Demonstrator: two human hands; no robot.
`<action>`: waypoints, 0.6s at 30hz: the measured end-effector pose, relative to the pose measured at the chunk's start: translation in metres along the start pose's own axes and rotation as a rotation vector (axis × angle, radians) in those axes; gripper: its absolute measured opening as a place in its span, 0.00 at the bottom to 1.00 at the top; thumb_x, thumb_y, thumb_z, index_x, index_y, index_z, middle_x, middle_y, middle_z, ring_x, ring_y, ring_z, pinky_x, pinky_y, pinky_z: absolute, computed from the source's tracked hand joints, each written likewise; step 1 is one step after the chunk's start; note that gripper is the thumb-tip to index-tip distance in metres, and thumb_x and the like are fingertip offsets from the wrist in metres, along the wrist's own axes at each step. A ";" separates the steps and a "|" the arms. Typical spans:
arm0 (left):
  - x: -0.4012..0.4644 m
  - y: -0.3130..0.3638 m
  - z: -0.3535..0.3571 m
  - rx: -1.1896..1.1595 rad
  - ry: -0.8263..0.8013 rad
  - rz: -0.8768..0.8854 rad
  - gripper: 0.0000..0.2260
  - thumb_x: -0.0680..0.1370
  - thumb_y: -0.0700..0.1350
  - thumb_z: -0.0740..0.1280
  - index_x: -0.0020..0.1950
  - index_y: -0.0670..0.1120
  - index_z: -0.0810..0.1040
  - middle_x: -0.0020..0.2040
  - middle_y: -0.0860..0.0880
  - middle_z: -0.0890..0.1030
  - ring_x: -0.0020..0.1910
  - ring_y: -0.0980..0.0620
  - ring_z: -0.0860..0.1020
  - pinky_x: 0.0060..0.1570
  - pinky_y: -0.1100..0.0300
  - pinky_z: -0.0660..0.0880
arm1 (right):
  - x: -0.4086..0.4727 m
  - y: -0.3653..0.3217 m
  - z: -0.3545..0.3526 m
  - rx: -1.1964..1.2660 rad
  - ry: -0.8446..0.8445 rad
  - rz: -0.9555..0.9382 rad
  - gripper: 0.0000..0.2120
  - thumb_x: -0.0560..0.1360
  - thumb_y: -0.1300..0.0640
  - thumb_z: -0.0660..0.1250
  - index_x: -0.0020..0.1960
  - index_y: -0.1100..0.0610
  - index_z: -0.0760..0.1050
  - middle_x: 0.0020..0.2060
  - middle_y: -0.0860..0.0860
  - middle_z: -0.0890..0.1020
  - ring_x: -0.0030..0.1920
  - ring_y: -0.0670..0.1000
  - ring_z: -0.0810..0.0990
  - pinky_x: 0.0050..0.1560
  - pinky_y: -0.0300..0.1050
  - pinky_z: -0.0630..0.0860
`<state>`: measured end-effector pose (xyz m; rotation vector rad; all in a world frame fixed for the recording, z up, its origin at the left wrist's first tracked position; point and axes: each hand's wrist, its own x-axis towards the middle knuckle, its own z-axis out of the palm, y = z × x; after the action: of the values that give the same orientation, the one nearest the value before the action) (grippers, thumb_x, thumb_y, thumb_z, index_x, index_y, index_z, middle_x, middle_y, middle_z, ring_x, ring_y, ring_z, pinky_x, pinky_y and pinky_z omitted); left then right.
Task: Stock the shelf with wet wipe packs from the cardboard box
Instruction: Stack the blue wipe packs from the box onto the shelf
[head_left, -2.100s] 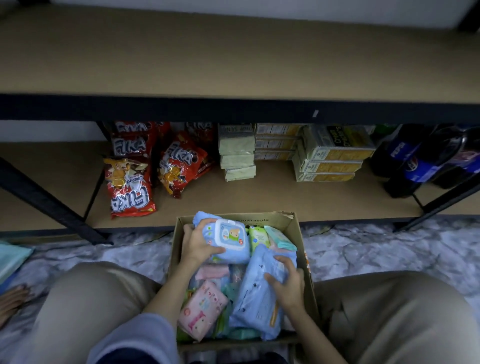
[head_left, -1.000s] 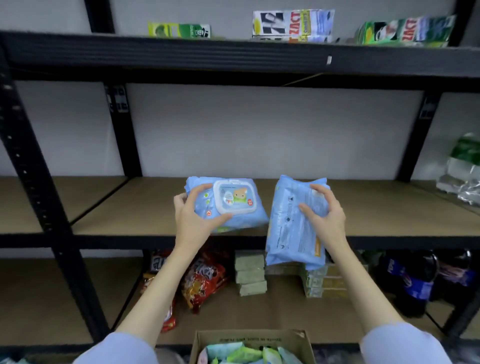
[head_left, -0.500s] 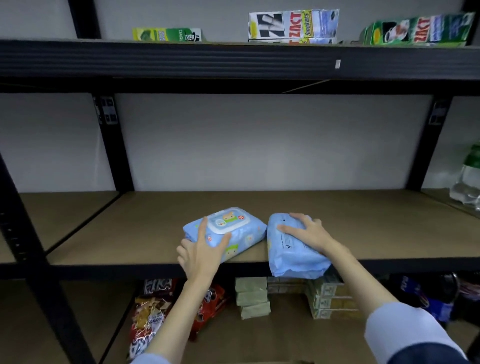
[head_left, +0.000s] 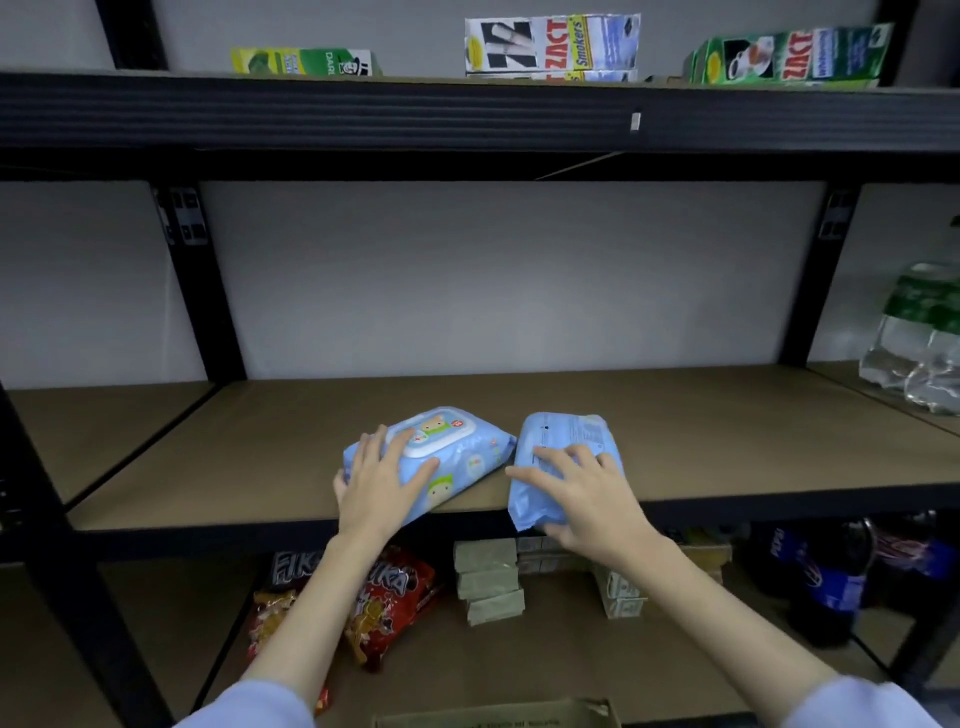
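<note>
Brown shelf board (head_left: 727, 441) carries two blue wet wipe packs: left hand (head_left: 379, 480) lies with spread fingers on the lidded pack (head_left: 457, 447), right hand (head_left: 587, 493) with spread fingers on the plain-backed pack (head_left: 561, 436).

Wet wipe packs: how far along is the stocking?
Done: the lidded pack and plain pack lie on the middle shelf. In hand: left hand rests on the first, right hand on the second, which overhangs the front edge. Left: the cardboard box below, contents out of view.

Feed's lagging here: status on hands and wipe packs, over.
Left hand flat on lidded wipe pack. Right hand flat on second pack. Both lie at middle shelf front edge, second overhanging. Nothing in the way.
</note>
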<state>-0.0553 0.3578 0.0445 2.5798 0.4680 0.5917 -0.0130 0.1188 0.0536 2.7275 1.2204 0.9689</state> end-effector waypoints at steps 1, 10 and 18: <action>-0.001 0.000 0.001 -0.004 0.008 0.000 0.24 0.77 0.62 0.56 0.72 0.59 0.61 0.76 0.53 0.54 0.76 0.52 0.49 0.70 0.45 0.52 | 0.001 0.003 -0.001 0.073 0.064 0.018 0.35 0.52 0.44 0.76 0.58 0.40 0.71 0.50 0.48 0.81 0.41 0.53 0.81 0.33 0.46 0.76; 0.000 0.002 0.004 0.008 0.027 -0.022 0.24 0.77 0.62 0.57 0.71 0.59 0.61 0.75 0.53 0.56 0.75 0.52 0.50 0.68 0.43 0.56 | -0.008 0.053 -0.025 1.259 0.571 0.654 0.21 0.73 0.61 0.69 0.63 0.49 0.71 0.60 0.44 0.76 0.60 0.41 0.75 0.60 0.41 0.74; 0.000 0.004 0.002 0.018 0.008 -0.030 0.24 0.77 0.63 0.56 0.72 0.59 0.61 0.76 0.53 0.55 0.75 0.52 0.50 0.68 0.43 0.56 | -0.033 0.059 -0.002 1.106 0.127 0.810 0.17 0.74 0.52 0.68 0.62 0.45 0.72 0.60 0.53 0.67 0.59 0.47 0.69 0.56 0.38 0.69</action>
<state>-0.0539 0.3538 0.0445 2.5835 0.5153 0.5899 0.0090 0.0544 0.0517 4.2951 0.7164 0.4882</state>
